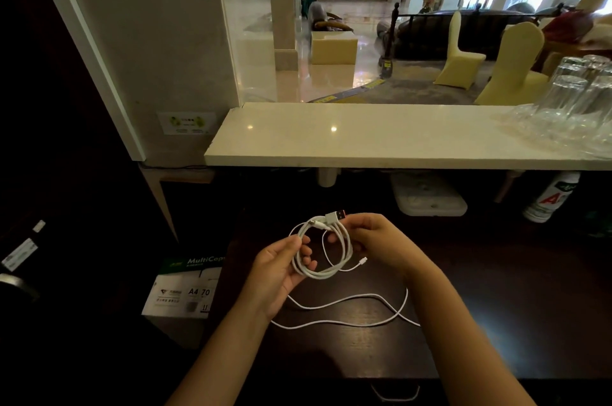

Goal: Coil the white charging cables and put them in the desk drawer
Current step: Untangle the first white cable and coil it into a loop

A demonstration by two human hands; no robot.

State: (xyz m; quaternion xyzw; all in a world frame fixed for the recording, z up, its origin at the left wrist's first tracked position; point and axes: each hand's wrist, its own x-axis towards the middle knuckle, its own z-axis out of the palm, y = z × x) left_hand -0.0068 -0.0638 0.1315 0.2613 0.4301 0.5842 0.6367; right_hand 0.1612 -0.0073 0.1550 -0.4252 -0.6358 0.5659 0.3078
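Head view: left hand pinches the near-left side of the coiled cable, fingers curled through the loops. Right hand grips the far-right side just under the plug. Second cable lies loose on the desk below both hands. Cable looks light, limp, springy; best held across all loops. Drawer handle nearest the body.

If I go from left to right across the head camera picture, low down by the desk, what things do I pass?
Paper box → left hand → coiled white cable → right hand → white bottle.
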